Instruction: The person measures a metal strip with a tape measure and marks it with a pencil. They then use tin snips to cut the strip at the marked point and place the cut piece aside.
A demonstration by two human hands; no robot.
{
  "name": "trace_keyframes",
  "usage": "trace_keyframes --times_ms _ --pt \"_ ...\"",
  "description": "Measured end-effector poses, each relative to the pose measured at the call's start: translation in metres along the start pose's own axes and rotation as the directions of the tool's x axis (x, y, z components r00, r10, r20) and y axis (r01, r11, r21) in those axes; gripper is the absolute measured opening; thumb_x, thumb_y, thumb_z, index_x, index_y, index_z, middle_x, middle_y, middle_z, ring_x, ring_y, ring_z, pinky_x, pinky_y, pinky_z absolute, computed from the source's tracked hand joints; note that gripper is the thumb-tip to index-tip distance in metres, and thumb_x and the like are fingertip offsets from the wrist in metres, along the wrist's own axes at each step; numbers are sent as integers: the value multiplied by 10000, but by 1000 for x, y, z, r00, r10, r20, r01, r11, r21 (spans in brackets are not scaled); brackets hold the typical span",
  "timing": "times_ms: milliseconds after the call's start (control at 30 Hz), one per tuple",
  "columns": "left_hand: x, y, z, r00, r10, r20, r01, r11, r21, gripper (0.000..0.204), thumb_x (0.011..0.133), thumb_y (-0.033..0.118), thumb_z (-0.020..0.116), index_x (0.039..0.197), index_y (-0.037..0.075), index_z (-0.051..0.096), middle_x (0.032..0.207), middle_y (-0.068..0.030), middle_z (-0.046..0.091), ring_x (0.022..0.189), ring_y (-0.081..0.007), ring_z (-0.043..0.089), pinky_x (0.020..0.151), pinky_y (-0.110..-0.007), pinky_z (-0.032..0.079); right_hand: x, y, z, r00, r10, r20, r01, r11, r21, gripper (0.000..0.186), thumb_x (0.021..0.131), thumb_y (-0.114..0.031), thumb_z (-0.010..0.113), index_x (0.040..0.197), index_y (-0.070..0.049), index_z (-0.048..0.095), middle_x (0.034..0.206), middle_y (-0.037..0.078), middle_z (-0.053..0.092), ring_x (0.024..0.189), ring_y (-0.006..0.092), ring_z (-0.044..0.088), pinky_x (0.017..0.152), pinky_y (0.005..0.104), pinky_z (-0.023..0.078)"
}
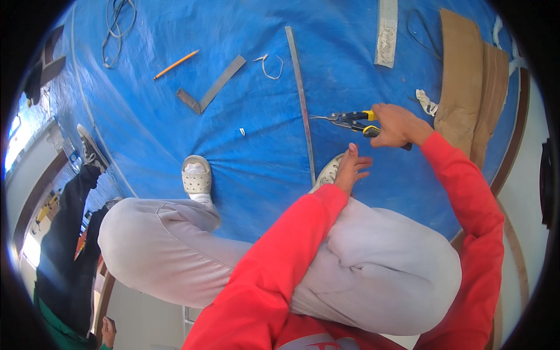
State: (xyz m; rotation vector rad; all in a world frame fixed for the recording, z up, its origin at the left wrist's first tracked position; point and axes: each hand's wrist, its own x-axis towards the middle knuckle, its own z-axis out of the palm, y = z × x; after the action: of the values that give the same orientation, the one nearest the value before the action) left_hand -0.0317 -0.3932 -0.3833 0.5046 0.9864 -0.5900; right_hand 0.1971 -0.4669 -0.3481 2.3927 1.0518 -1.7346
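My right hand (399, 125) is closed around the yellow-and-black handles of a pair of tin snips (350, 119). Their jaws point left and appear to reach the edge of a long, thin grey metal strip (299, 81) on the blue tarp; I cannot tell whether they grip it. My left hand (352, 168) hovers over my right shoe with fingers apart and nothing in it. Left of the strip lie a bent, V-shaped metal strip (219, 88), an orange pencil (177, 64) and a loop of thin pale cord (270, 67).
The blue tarp (251, 175) covers the floor. Flattened brown cardboard (461, 76) and a whitish board (386, 35) lie at the right, near crumpled white scrap (426, 102). A grey cable (116, 29) is at the far left. Another person's dark-trousered leg (67, 233) shows at left.
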Motion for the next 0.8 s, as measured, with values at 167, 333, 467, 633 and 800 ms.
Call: trace_keyframes --times_ms 167,333,467,633,800 --pt "21 6 8 992 89 88 -77 989 -126 1220 837 956 378 1660 82 160 1408 -271 551 1340 -352 547 1115 -502 410 16 -4 -10 999 18 46 -17 1000 -24 653 683 -441 767 1014 111 659 959 307 709 892 449 710 782 480 566" --pt "28 0 22 990 104 99 -96 992 -87 1104 861 938 372 1584 107 306 1372 -229 590 1260 -337 613 1076 -487 450 13 -5 -13 993 38 110 -39 999 7 641 683 -400 775 1056 104 643 1004 322 692 942 462 686 817 477 547" --pt "35 5 26 981 162 110 -160 987 -22 1021 888 915 376 1502 99 403 1328 -191 623 1196 -322 650 1026 -469 489 19 -7 -13 994 6 107 -5 1000 -7 670 685 -428 780 1076 103 655 957 319 696 905 457 695 792 477 549" --pt "45 15 26 978 189 90 -190 982 -5 969 915 878 415 1471 84 432 1295 -185 635 1157 -307 668 999 -450 502 32 1 -12 997 -39 73 34 997 68 633 673 -379 785 1061 107 669 873 303 707 823 447 705 742 473 551" --pt "53 17 28 975 210 74 -210 978 -5 966 904 874 454 1450 77 459 1243 -173 655 1089 -287 692 945 -430 521 38 11 -6 995 -62 76 56 996 73 577 660 -352 781 1018 91 685 821 287 703 771 423 710 704 471 553"
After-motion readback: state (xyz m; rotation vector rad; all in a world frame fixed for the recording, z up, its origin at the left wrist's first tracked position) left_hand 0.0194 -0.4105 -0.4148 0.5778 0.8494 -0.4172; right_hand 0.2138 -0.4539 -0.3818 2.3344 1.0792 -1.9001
